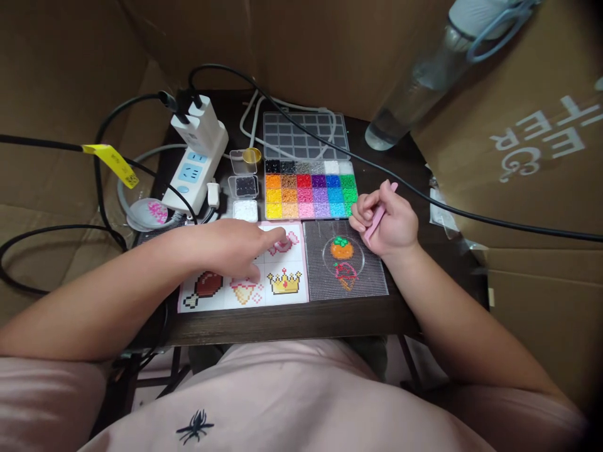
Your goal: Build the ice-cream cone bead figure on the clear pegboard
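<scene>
Near the dark table's (pixel 282 326) front edge I see a pattern sheet (pixel 271 267), a pegboard (pixel 370 270) beside it. The left hand (pixel 230 248), thumb and forefinger wide, points at a printed candy (pixel 294 238); the right hand's (pixel 398 220) curled fingers hold a pink tool (pixel 377 220) by the pegboard's back right corner.

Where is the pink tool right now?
In the head view, the pink tool is in the right hand, right of centre, by the far right corner of the pegboard and the green beads.

Left hand (pixel 235 248) covers part of pattern sheet (pixel 273 263). Right hand (pixel 396 220) hides a stretch of pink tool (pixel 375 223). Bottle (pixel 419 81) cropped above. Yellow tag (pixel 112 164) (print too small) unreadable.
</scene>
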`<state>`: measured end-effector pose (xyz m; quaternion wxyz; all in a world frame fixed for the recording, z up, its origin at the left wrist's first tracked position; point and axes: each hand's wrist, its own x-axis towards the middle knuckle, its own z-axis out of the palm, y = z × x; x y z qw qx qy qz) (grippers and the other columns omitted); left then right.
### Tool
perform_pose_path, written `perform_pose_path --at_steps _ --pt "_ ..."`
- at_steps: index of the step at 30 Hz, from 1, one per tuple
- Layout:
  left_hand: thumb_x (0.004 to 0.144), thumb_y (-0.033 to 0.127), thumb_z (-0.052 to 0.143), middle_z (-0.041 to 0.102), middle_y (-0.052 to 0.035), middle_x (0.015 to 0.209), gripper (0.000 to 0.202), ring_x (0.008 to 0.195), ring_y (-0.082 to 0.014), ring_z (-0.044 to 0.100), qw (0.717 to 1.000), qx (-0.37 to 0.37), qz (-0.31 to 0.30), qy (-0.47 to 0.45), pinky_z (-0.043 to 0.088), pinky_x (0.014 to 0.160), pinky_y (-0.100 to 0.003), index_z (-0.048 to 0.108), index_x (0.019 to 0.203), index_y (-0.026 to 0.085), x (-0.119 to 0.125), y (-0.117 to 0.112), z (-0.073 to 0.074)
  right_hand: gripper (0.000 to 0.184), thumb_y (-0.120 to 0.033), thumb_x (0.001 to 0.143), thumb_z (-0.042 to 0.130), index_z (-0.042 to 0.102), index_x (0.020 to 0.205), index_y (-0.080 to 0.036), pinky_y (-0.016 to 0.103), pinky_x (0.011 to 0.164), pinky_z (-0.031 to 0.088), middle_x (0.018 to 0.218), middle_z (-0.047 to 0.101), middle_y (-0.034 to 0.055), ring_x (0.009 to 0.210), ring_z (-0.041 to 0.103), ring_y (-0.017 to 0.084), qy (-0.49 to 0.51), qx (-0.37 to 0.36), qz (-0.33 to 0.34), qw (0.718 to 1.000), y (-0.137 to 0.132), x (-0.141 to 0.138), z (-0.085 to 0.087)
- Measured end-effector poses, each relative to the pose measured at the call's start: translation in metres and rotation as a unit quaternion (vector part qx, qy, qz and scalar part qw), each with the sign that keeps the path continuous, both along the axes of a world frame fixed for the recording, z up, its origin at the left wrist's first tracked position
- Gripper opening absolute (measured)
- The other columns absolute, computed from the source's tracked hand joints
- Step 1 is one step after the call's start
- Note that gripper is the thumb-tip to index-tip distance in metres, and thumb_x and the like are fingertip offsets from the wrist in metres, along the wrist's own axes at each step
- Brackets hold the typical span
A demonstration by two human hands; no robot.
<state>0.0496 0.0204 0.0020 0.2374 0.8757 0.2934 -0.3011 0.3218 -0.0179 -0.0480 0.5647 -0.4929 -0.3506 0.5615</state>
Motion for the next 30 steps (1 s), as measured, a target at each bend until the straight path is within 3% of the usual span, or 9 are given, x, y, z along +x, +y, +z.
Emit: perform_pose_path --at_steps 13,20,30 --pt "0.078 0.044 0.065 0.072 -0.0116 0.099 0.07 0.085 -0.0315 0.067 1.0 0.007 0.016 -0.01 0.042 0.064 -0.034 0.044 0.142 0.027 0.002 -0.003 -0.001 0.056 -0.062 0.092 0.062 0.051 0.055 -0.022 0.025 0.041 0.029 0.051 0.036 -0.0029 0.044 0.035 0.01 0.024 0.012 0.005 1.0 0.001 0.002 -0.003" --pt "0.075 0.045 0.068 0.072 -0.0107 0.097 0.072 0.084 -0.0301 0.067 1.0 0.007 0.029 -0.009 0.041 0.064 -0.034 0.044 0.141 0.028 0.002 -0.003 -0.004 0.055 -0.061 0.097 0.055 0.056 0.058 -0.022 0.026 0.044 0.038 0.052 0.039 -0.0019 0.046 0.039 0.011 0.05 0.056 -0.011 0.997 -0.004 0.007 0.005" --pt "0.077 0.045 0.067 0.073 -0.0107 0.096 0.076 0.079 -0.03 0.067 1.0 0.011 0.027 0.01 0.039 0.06 -0.033 0.04 0.145 0.027 0.005 -0.005 0.001 0.055 -0.062 0.097 0.054 0.055 0.058 -0.023 0.028 0.046 0.043 0.054 0.049 -0.0008 0.05 0.047 0.013 0.119 0.063 -0.11 0.985 0.007 0.017 0.003"
